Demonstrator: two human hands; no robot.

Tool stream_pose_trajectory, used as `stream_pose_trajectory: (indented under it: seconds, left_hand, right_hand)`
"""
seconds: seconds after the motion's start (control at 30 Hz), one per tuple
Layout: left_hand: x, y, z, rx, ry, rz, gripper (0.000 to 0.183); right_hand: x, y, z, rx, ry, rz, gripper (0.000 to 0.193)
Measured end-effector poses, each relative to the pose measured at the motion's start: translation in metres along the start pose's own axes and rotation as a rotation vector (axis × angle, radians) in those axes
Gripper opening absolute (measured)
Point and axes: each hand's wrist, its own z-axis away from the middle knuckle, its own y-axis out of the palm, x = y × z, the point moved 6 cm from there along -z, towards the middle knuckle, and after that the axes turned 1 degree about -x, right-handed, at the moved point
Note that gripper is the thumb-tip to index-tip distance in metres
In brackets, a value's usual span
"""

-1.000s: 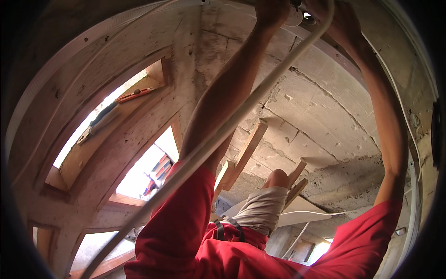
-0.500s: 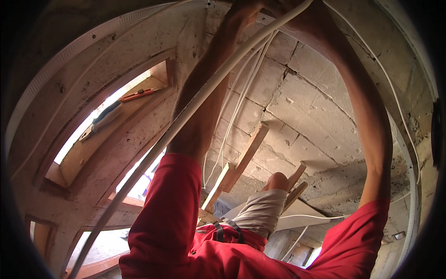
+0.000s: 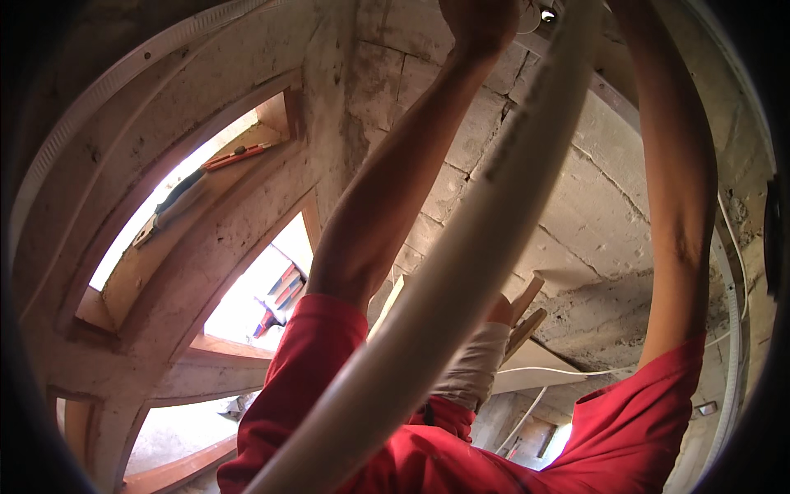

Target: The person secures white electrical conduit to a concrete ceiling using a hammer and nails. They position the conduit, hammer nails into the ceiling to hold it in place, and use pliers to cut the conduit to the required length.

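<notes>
My left hand is raised at the top edge. It looks closed, but its fingertips are cut off, and I cannot make out what they hold. Beside it are a thin ring-like outline and a small bright spot. My right forearm reaches up out of the picture, so that hand is hidden. A long pale pipe slants from the lower left to the top edge, close in front of me, passing between my arms. Whether either hand touches it does not show.
At left, a ledge in a curved wall opening holds an orange-red tool and a dark-handled tool. A metal profile strip crosses behind the pipe. Wooden pieces stick out below the block surface. A white cable hangs at right.
The pipe has swung right and come closer, now covering the middle of the view. My left hand has moved right and is partly in view; my right forearm has shifted right, its hand leaving view.
</notes>
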Motion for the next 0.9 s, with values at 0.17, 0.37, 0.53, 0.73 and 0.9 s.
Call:
stream_pose_trajectory:
  seconds: [0.17,0.37,0.53,0.73,0.9]
  left_hand:
    - [-0.007,0.027,-0.007,0.089,0.109,-0.192,0.025]
    - [0.005,0.017,-0.027,0.2,0.147,-0.328,0.026]
    - [0.0,0.054,-0.021,0.234,-0.051,0.141,0.025]
    - [0.027,0.014,-0.025,0.202,-0.176,0.19,0.025]
    - [0.019,0.026,-0.02,0.227,-0.183,0.197,0.015]
  right_hand:
    - [-0.012,0.017,0.01,0.055,-0.194,0.452,0.015]
    - [0.034,0.002,0.042,-0.265,0.399,0.033,0.033]
    - [0.031,-0.015,0.117,-0.318,0.364,0.34,0.056]
    - [0.081,-0.002,0.116,-0.585,0.037,0.053,0.063]
    - [0.093,-0.029,0.133,-0.423,0.282,0.047,0.046]
